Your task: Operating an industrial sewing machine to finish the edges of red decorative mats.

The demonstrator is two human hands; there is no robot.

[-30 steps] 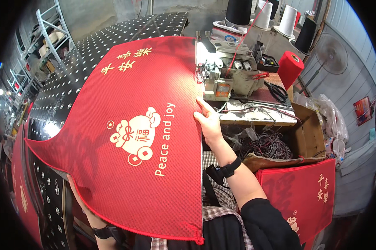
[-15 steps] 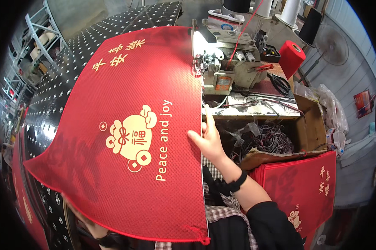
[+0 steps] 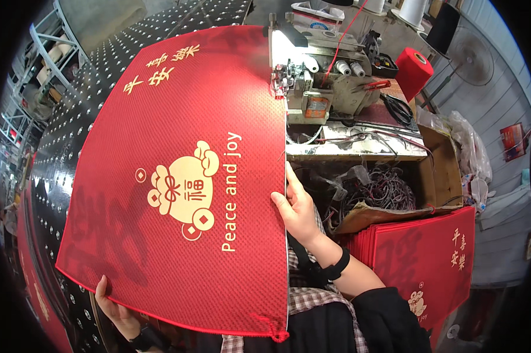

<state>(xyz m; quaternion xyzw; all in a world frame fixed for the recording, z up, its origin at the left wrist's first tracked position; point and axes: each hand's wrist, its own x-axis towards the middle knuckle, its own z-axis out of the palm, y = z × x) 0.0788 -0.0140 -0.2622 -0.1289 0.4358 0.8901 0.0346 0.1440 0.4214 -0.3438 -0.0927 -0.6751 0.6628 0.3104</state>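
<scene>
A red floor mat with cream printed figures and lettering lies spread across the work table. Its far right edge meets the presser area of an overlock sewing machine. My right hand pinches the mat's right edge, thumb on top and the other fingers partly beneath. At the near left, my left hand grips the bound near edge, with its thumb above and its fingers mostly hidden underneath. Red binding runs along the near edge and ends in a loose tangle of thread at the near right corner.
A cardboard box of tangled dark trimmings stands right of the mat. Beside it rests a stack of red mats. Black scissors and a red thread cone sit near the machine. The black table has shiny studs.
My left hand has come out from below and taken hold of the mat's near edge, whose raised left corner is now flatter. My right hand has slid slightly nearer along the right edge.
</scene>
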